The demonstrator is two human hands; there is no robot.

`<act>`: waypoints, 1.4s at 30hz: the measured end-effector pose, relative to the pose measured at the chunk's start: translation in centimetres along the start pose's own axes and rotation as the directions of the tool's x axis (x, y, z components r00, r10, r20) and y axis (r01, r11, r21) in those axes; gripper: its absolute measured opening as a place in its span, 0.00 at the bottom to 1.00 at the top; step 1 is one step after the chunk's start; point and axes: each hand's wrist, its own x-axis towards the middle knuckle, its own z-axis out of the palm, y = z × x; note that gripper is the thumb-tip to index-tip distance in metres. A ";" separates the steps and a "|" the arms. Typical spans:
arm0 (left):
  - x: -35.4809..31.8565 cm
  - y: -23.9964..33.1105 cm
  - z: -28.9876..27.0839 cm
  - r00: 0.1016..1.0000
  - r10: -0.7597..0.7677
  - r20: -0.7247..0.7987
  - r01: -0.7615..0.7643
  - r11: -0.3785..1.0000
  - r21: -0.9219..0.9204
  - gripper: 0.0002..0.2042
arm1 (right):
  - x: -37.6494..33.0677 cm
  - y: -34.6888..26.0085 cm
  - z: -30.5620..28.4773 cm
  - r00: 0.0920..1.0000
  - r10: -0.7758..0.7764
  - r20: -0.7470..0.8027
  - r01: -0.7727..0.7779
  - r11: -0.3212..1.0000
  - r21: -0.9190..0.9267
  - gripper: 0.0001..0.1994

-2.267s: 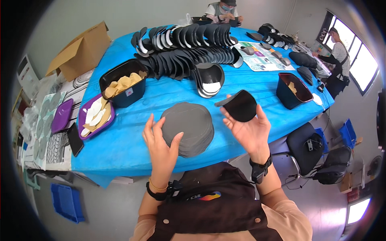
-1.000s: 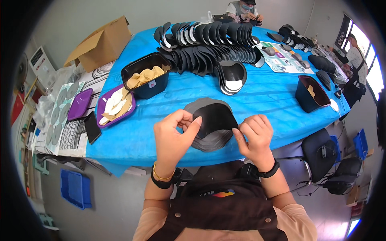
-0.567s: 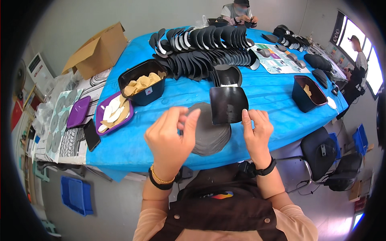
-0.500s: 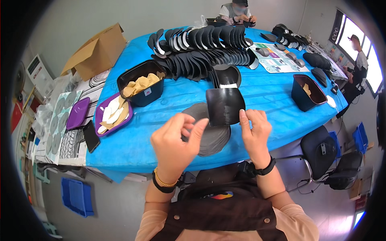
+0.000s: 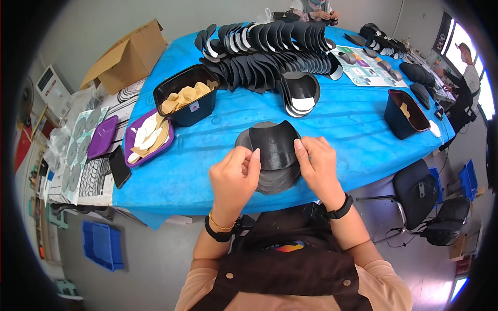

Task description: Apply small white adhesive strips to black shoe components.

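A curved black sheet piece (image 5: 275,144) with a glossy face is held over a stack of dark grey rounded pieces (image 5: 280,182) at the table's near edge. My left hand (image 5: 234,173) pinches its left edge, thumb up and fingers curled. On its right edge, my right hand (image 5: 319,161) grips it between thumb and fingers. Just beyond lies a small pile of curved black pieces (image 5: 303,83), the top one with a white patch on its near end.
Long rows of curved black pieces (image 5: 259,70) cross the blue-covered table (image 5: 347,135). On the left are a black bin of tan pieces (image 5: 189,111), a purple tray (image 5: 128,150) and a phone (image 5: 120,167). Another black bin (image 5: 402,116) stands right. A person sits opposite.
The black sheet piece has come away from the far pile and down over the near stack. My left hand, previously apart from it, now grips its left edge.
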 end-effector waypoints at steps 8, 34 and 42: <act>-1.3 -1.3 0.9 0.999 0.025 -0.033 -0.024 0.999 0.027 0.10 | -0.9 1.0 0.9 0.998 0.045 0.049 -0.043 0.999 -0.033 0.14; -2.0 -2.4 1.3 0.997 -0.021 -0.069 0.023 0.999 0.027 0.10 | -0.9 1.3 2.5 0.998 0.055 0.021 -0.053 0.997 -0.062 0.13; -2.0 -2.4 1.3 0.999 0.001 -0.044 0.000 1.000 0.013 0.09 | -0.8 1.3 2.4 0.999 0.047 0.005 -0.046 0.995 -0.084 0.14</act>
